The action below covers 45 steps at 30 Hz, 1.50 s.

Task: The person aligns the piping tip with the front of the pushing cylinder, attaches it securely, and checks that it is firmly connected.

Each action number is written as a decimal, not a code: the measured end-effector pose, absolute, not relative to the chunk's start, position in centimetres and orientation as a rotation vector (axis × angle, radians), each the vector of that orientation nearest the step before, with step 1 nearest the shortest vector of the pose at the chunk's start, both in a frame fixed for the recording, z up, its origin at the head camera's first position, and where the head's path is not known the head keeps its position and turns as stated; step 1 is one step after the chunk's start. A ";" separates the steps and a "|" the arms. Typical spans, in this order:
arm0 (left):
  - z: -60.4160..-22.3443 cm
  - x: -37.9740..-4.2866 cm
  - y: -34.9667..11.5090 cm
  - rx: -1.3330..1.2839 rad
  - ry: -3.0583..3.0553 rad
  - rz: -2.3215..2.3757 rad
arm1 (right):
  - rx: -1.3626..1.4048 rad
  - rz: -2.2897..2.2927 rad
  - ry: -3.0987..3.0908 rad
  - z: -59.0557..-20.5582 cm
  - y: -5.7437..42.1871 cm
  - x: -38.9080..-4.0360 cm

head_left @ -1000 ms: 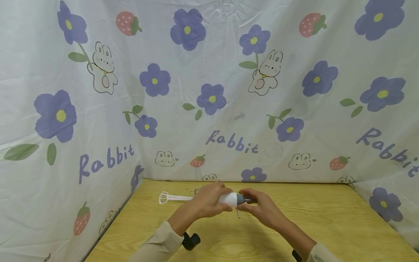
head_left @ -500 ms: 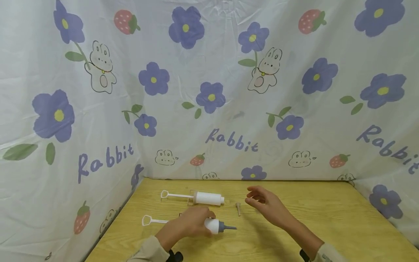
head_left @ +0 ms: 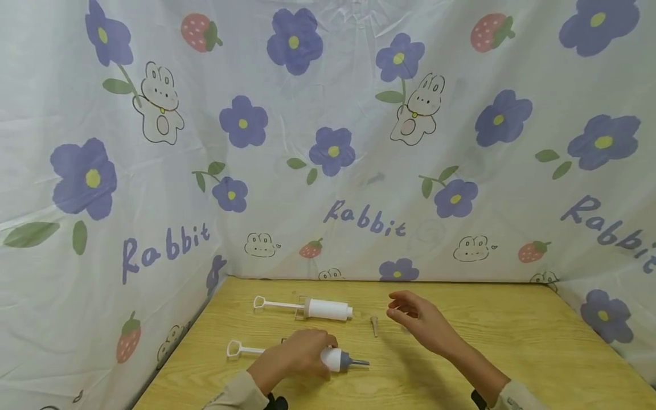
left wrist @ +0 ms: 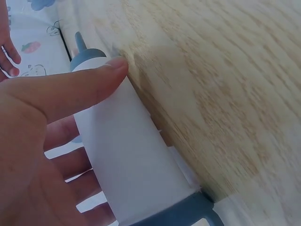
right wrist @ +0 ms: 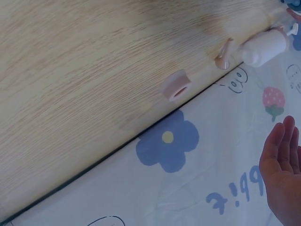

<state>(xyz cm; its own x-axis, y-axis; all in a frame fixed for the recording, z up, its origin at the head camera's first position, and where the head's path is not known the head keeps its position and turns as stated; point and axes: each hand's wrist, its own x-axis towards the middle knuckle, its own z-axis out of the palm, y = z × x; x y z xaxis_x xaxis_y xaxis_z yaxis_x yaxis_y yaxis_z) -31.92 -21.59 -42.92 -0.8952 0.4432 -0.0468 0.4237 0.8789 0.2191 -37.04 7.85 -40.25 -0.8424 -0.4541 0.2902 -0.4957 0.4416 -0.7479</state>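
My left hand holds the white barrel of an icing syringe with a blue-grey nozzle, low over the near part of the table. In the left wrist view, the thumb lies across the barrel and the fingers come round its far side. The plunger's white loop handle sticks out to the left. My right hand hovers with loosely bent fingers and holds nothing. Left of it a beige nozzle lies on the table.
Behind the left hand lies a second white syringe with a beige collar and plunger pulled out. The right wrist view shows a pale pinkish ring on the wood table. A flowered curtain borders the table.
My left hand has carried the blue-grey-tipped syringe down and left, toward the table's near side. My right hand has let go of its nozzle end and moved slightly right.
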 end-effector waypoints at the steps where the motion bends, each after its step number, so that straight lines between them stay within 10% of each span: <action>1: -42.9 -31.9 -21.6 0.684 2.948 0.312 | 0.866 1.388 -2.628 -40.3 7.9 -37.0; 26: -36.4 -39.1 -12.3 0.849 3.032 -0.252 | 0.838 1.013 -2.848 -40.4 9.5 -40.2; 45: -42.2 -42.8 -8.3 1.068 2.912 -0.882 | 0.900 0.534 -2.906 -44.2 7.9 -41.4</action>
<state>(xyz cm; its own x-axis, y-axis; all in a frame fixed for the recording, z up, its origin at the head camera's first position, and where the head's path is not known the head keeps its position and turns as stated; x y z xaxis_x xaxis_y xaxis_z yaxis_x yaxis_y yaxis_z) -42.84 -8.30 -42.21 -0.7777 0.6197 -0.1057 0.5743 0.6319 -0.5204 -41.45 7.89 -44.23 -0.8290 -0.5386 0.1510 -0.5570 0.7705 -0.3098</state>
